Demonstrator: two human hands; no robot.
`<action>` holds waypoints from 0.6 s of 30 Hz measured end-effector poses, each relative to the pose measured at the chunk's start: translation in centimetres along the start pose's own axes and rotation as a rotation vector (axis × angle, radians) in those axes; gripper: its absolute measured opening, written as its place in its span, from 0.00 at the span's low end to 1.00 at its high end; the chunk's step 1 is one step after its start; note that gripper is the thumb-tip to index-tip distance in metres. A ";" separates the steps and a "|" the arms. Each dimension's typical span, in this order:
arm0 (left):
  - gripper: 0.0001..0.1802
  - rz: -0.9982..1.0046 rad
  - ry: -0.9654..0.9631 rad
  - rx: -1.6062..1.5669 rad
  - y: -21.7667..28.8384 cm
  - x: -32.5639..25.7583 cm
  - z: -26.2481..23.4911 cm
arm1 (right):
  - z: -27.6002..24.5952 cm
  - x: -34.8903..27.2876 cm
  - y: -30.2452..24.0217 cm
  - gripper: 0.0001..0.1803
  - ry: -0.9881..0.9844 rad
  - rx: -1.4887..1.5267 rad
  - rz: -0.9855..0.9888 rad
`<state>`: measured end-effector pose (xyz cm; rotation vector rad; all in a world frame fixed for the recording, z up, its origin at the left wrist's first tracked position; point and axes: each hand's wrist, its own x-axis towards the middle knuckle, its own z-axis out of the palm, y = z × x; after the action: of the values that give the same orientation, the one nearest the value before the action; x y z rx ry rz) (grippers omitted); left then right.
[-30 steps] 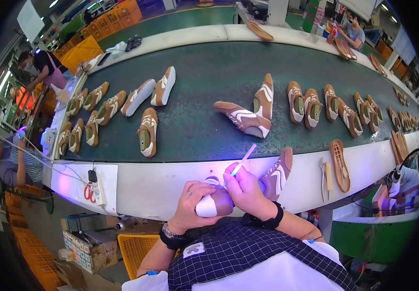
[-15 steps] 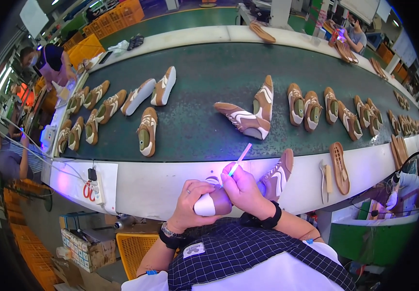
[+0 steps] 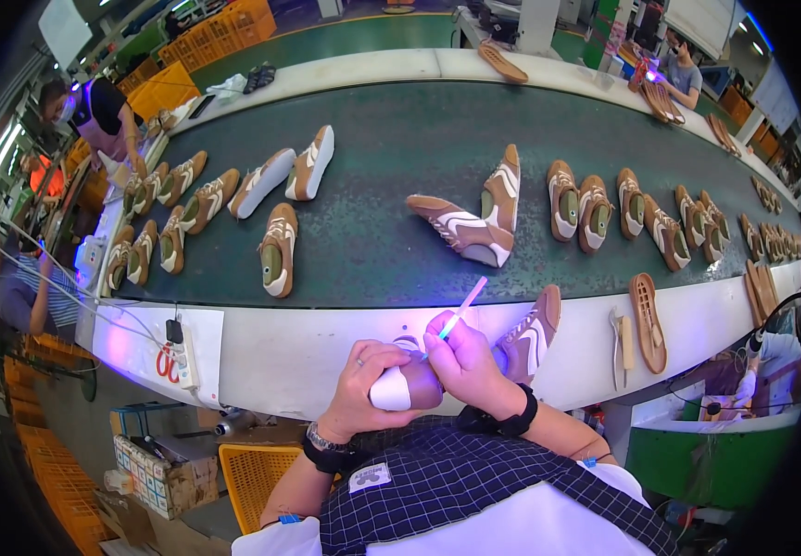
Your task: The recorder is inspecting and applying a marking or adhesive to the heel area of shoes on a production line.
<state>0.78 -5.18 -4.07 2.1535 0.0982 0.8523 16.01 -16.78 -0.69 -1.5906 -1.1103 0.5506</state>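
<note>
A brown and white shoe [image 3: 425,385] is gripped in my left hand [image 3: 360,387], its white end pointing toward my body. My right hand [image 3: 468,363] pinches a slim pen-like stick [image 3: 468,302], pinkish at the top and pale blue lower down. Its lower end meets the shoe's upper edge between my hands; the exact contact is hidden by my fingers. Just beyond my right hand, a second brown and white sneaker [image 3: 535,335] leans on the white ledge [image 3: 275,357]. Bluish-purple light falls around my hands.
A green conveyor belt [image 3: 372,120] carries several similar sneakers [image 3: 280,250]. On the ledge to the right lie a metal tool [image 3: 615,345], a pale wooden-looking stick [image 3: 627,345] and a brown sole [image 3: 649,324]. Leftward are a power strip [image 3: 184,369] and red-handled scissors [image 3: 167,364]. Co-workers [image 3: 94,116] sit around.
The stick in my right hand has shifted slightly, its upper end a little to the right. At the far left, a co-worker's hand has moved to the shoes at the belt's edge.
</note>
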 end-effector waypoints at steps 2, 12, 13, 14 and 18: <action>0.35 -0.001 -0.001 -0.001 0.0 0.1 0.0 | -0.1 -0.1 -0.1 0.06 0.004 0.011 0.013; 0.35 -0.008 -0.030 -0.021 0.2 0.7 0.3 | -0.6 0.2 0.2 0.06 0.028 0.025 0.005; 0.35 -0.009 -0.033 -0.020 0.2 0.8 0.3 | -0.7 0.2 0.3 0.06 0.019 0.023 0.031; 0.35 -0.016 -0.037 -0.017 0.2 0.8 0.3 | -0.7 0.1 0.3 0.06 0.023 0.024 0.006; 0.35 -0.015 -0.031 -0.021 0.3 1.0 0.5 | -1.0 -0.1 0.6 0.05 0.027 0.032 -0.027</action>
<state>1.83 -5.37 -3.58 2.1428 0.0893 0.8076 17.01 -17.39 -0.91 -1.5493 -1.0961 0.5249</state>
